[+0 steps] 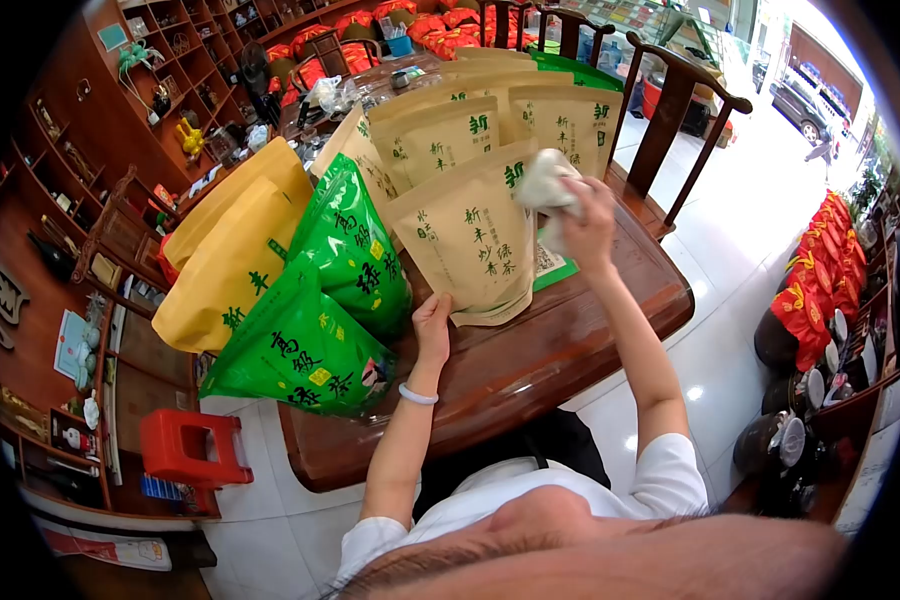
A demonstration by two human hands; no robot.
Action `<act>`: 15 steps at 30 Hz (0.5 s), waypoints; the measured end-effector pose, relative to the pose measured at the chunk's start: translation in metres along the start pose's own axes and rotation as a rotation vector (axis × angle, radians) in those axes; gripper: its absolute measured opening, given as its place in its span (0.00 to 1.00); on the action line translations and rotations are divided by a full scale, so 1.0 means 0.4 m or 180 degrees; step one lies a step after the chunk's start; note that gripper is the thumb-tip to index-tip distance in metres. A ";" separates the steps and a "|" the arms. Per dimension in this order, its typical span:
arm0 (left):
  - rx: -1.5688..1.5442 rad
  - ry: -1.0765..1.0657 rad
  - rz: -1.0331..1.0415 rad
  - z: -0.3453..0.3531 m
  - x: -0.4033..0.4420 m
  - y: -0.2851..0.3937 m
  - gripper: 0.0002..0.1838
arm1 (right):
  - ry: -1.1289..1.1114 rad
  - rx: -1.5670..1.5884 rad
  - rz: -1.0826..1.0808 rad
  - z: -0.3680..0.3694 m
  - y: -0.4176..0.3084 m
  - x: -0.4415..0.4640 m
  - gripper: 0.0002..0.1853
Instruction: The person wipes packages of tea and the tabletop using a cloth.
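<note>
A tan paper tea bag (460, 245) with green and black lettering stands upright on the dark wooden table (530, 370). At its lower left edge, my left hand (432, 325) pinches the bag. My right hand (590, 220) is closed on a white cloth (550, 183), which lies against the bag's upper right side. More tan bags (435, 140) stand behind. Shiny green bags (305, 345) lean at the left, beside yellow-brown bags (235, 260). Part of another green package shows under my right hand.
Wooden chairs (660, 120) stand behind the table at the right. A red stool (195, 447) is on the floor at the left. Shelves (45, 130) line the left wall. Jars with red cloths (815, 270) stand at the far right.
</note>
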State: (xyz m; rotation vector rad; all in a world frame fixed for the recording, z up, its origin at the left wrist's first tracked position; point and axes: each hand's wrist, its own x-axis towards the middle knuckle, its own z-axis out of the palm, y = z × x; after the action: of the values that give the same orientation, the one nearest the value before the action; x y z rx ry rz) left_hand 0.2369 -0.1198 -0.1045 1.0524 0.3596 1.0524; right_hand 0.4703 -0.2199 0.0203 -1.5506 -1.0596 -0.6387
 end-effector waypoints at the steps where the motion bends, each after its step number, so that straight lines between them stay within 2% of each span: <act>1: -0.0030 0.0004 -0.0008 0.004 -0.004 0.003 0.08 | 0.0066 0.0039 0.0428 -0.021 0.042 -0.006 0.22; 2: 0.0016 0.0100 -0.0036 0.008 -0.005 0.006 0.08 | 0.0058 0.0015 0.0404 -0.036 0.057 -0.016 0.22; 4: 0.0031 0.0191 -0.0086 0.012 -0.002 0.000 0.09 | 0.0490 0.0639 0.0474 -0.086 0.046 -0.061 0.22; 6: 0.0101 0.0285 -0.0199 0.003 -0.002 -0.003 0.08 | 0.0212 0.0525 0.0171 -0.095 -0.036 -0.117 0.24; 7: 0.0114 0.0241 -0.0252 -0.002 -0.004 -0.006 0.08 | -0.0271 0.0520 -0.0202 -0.077 -0.066 -0.159 0.25; 9: 0.0226 0.0333 0.0060 0.001 0.002 -0.015 0.07 | -0.1400 0.0401 -0.0803 -0.048 -0.129 -0.242 0.26; 10: 0.0119 0.0351 -0.0208 0.019 -0.009 0.014 0.08 | -0.1661 0.0810 -0.1272 -0.020 -0.133 -0.273 0.25; 11: 0.0221 0.0164 -0.0127 0.001 -0.011 0.009 0.07 | -0.2359 0.0647 -0.1429 -0.031 -0.124 -0.302 0.24; 15: 0.0444 0.0521 0.0131 0.035 -0.016 0.031 0.08 | -0.1836 0.0388 -0.0890 -0.038 0.053 -0.319 0.21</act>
State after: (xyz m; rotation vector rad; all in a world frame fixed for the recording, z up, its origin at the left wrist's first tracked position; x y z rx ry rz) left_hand 0.2367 -0.1315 -0.0886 1.1042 0.5523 1.1670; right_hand 0.4329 -0.2717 -0.0933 -1.5271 -1.7368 -0.3000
